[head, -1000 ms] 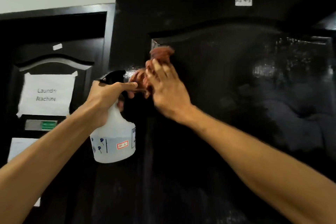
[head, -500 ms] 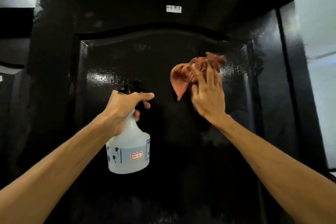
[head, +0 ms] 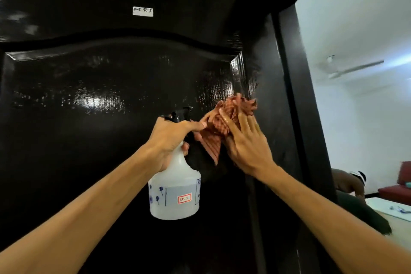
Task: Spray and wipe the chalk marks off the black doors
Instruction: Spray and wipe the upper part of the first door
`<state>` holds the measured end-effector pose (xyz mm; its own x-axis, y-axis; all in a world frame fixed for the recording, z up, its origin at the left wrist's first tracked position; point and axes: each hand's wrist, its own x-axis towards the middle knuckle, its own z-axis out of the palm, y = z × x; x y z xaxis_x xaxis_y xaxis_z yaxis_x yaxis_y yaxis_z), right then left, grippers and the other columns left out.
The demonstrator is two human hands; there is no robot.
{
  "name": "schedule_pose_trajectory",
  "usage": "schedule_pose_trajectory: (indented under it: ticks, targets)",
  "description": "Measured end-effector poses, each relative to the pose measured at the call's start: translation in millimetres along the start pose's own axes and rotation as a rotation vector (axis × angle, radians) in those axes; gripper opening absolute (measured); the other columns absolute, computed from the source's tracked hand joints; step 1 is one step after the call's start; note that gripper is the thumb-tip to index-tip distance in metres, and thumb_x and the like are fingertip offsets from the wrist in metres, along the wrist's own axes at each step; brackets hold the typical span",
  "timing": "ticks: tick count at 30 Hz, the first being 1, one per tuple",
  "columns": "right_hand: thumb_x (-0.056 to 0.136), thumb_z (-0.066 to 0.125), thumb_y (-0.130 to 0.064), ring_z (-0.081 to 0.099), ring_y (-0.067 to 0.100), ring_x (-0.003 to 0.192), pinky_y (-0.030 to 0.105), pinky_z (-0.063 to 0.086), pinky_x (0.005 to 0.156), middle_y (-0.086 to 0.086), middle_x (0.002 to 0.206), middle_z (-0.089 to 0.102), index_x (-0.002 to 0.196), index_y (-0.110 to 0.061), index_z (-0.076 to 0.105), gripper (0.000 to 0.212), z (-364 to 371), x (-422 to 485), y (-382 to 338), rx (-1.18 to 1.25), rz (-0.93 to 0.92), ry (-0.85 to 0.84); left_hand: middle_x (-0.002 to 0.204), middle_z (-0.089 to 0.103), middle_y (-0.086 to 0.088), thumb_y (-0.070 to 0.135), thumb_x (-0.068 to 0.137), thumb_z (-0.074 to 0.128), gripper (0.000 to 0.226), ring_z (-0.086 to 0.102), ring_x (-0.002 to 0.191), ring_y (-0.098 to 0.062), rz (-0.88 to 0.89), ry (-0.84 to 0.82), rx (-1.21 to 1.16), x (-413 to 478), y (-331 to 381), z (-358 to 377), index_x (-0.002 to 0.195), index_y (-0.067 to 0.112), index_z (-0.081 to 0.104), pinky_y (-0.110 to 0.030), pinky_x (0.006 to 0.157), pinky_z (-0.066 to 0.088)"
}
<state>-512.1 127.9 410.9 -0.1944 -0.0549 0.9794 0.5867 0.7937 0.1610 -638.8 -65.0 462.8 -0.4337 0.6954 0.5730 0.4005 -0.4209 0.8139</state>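
Head view: my left hand [head: 169, 138] clenched the neck of the translucent white plastic spray bottle [head: 175, 191]. My right hand [head: 246, 149], fingers straight and spread, pressed the reddish-brown checked cloth [head: 212, 140] flat on the glossy black panelled door [head: 89, 140], at the panel's right edge. I judged firm, overlapping strokes into that bevel best; I could not make out chalk marks there.

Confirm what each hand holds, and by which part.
Left hand grips the spray bottle by its neck, under the black trigger head. Right hand presses the checked cloth against the black door with straight fingers, over its middle.
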Motion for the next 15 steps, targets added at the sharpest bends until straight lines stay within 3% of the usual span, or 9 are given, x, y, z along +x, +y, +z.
schedule_pose_trajectory:
  ticks: [1, 3, 5, 10, 15]
  targets:
    - [0.098, 0.047, -0.031, 0.024, 0.039, 0.15, 0.042, 0.009, 0.127, 0.017, 0.163, 0.026, 0.163, -0.026, 0.025, 0.068, -4, 7, 19, -0.027, 0.006, 0.019, 0.079, 0.072, -0.018, 0.018, 0.084, 0.087, 0.025, 0.039, 0.039, -0.016, 0.006, -0.019, 0.006, 3, 1, 11, 0.093, -0.002, 0.076, -0.026, 0.046, 0.036]
    - [0.102, 0.042, -0.031, 0.017, 0.038, 0.154, 0.046, 0.007, 0.129, 0.015, 0.169, 0.015, 0.163, -0.026, 0.024, 0.064, -14, 30, 56, -0.011, 0.218, 0.053, 0.078, 0.072, -0.016, 0.018, 0.084, 0.086, 0.028, 0.039, 0.039, -0.016, 0.006, -0.056, 0.014, 11, 4, 38, 0.098, -0.004, 0.076, -0.026, 0.045, 0.037]
    - [0.106, 0.039, -0.03, 0.014, 0.038, 0.155, 0.052, 0.016, 0.127, 0.015, 0.17, 0.008, 0.163, -0.022, 0.023, 0.06, -16, 31, 71, 0.026, 0.391, 0.109, 0.076, 0.071, -0.014, 0.017, 0.087, 0.084, 0.024, 0.04, 0.039, -0.014, 0.002, -0.086, 0.019, 17, 10, 61, 0.097, -0.003, 0.075, -0.025, 0.044, 0.037]
    - [0.101, 0.036, -0.034, 0.015, 0.036, 0.156, 0.05, 0.015, 0.127, 0.017, 0.169, 0.013, 0.163, -0.026, 0.021, 0.065, -9, -38, 82, 0.021, 0.188, 0.074, 0.069, 0.07, -0.013, 0.016, 0.083, 0.086, 0.025, 0.04, 0.038, -0.013, 0.003, -0.117, 0.054, 38, 19, 121, 0.094, -0.004, 0.075, -0.027, 0.042, 0.037]
    - [0.102, 0.027, -0.036, 0.013, 0.038, 0.156, 0.056, 0.02, 0.125, 0.018, 0.168, 0.012, 0.162, -0.02, 0.025, 0.062, -13, 8, 97, 0.05, 0.398, 0.138, 0.072, 0.073, -0.018, 0.017, 0.085, 0.084, 0.022, 0.044, 0.036, -0.014, 0.02, -0.13, 0.059, 50, 20, 145, 0.085, -0.004, 0.076, -0.027, 0.044, 0.038]
